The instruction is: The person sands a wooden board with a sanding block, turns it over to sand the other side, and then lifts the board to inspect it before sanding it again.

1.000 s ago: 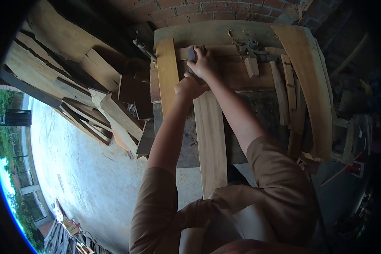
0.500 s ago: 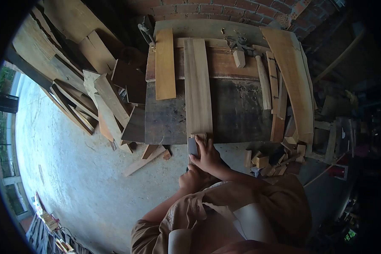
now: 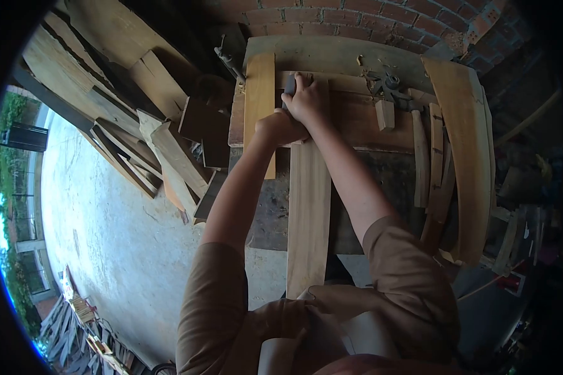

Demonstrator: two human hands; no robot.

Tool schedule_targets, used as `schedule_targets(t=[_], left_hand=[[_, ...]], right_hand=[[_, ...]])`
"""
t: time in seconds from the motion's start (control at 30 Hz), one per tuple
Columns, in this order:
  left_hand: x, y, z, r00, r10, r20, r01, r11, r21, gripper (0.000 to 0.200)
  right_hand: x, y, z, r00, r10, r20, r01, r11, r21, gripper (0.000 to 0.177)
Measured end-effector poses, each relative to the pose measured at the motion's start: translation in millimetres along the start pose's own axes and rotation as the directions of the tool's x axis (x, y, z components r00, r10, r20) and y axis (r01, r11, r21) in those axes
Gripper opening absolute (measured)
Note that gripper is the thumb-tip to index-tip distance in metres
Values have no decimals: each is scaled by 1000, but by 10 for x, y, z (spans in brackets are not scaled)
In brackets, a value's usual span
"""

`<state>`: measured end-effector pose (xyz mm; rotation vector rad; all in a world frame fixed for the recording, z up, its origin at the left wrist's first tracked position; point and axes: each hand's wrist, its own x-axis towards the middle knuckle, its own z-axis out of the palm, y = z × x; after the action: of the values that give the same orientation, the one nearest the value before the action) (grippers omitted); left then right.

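Observation:
A long pale wooden board (image 3: 309, 206) lies lengthwise over the bench, its near end reaching to my body. At its far end my right hand (image 3: 308, 100) is closed over a small block with a dark grey side (image 3: 289, 84), thumb along its left. My left hand (image 3: 280, 127) is closed right behind it, thumb against the right hand; its fingers are mostly hidden, and I cannot tell how much of the block they grip. Both arms are stretched far forward. A yellowish board (image 3: 260, 94) lies just left of my hands.
The dark workbench (image 3: 369, 181) stands before a brick wall (image 3: 356, 19). On its right lie a metal tool (image 3: 391, 87), a small wood block (image 3: 385, 115), a long handle (image 3: 420, 156) and a wide curved board (image 3: 460, 144). Offcuts (image 3: 169, 144) lean at left above the concrete floor (image 3: 119, 250).
Both hands have slid forward with the block, from the board's near part to its far end. My arms have straightened, and the view has shifted slightly.

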<state>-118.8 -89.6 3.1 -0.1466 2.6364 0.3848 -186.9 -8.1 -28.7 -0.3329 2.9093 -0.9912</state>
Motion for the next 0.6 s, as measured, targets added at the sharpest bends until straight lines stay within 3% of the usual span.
schedule_targets(t=[0.07, 0.2, 0.33, 0.43, 0.53, 0.6], left_hand=[[-166, 158, -180, 997, -80, -16, 79, 996, -44, 87], [-450, 180, 144, 989, -131, -71, 124, 988, -95, 88], [-1358, 273, 734, 993, -101, -61, 92, 987, -135, 78], [-2287, 450, 1339, 985, -166, 49, 172, 971, -164, 72], [-3072, 652, 1841, 983, -184, 23, 185, 962, -200, 73], [-3153, 664, 1897, 977, -173, 126, 195, 961, -196, 75]], right_hand=[[6, -22, -73, 1000, -10, -2, 10, 1000, -26, 71], [-332, -9, -77, 998, -33, 56, 37, 998, -55, 69], [-1437, 125, -111, 994, -108, -7, 106, 987, -124, 68], [-2569, 200, -196, 989, -116, 90, 126, 986, -110, 70], [-3537, 355, -263, 970, -201, 137, 220, 966, -136, 72], [-3761, 343, -371, 982, -92, 166, 106, 991, -77, 71]])
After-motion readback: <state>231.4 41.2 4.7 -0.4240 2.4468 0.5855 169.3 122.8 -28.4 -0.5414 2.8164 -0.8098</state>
